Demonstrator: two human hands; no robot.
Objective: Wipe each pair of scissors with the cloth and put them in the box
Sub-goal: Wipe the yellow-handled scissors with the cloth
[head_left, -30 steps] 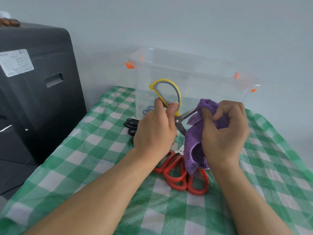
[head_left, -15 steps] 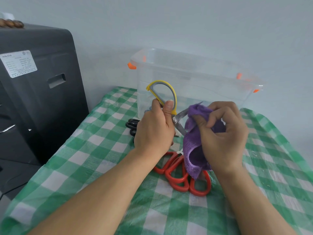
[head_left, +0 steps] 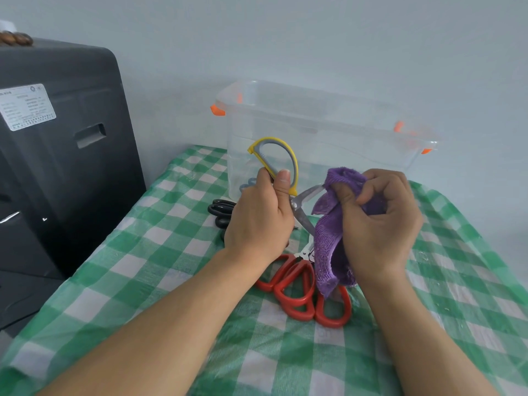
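You sit in what looks like a plain home room: a green-checked tablecloth [head_left: 160, 252] covers the table against a bare pale wall [head_left: 314, 38], and a dark plastic cabinet [head_left: 65, 155] with a label sticker [head_left: 27, 107] stands beside it.

Head camera (the only view) looks down, close over table [head_left: 160, 252].

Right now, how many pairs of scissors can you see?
At least 5: yellow-handled scissors in the left hand, two red-handled pairs and one black-handled pair on the checked cloth, grey-handled pair inside the clear box. Hands may hide more.
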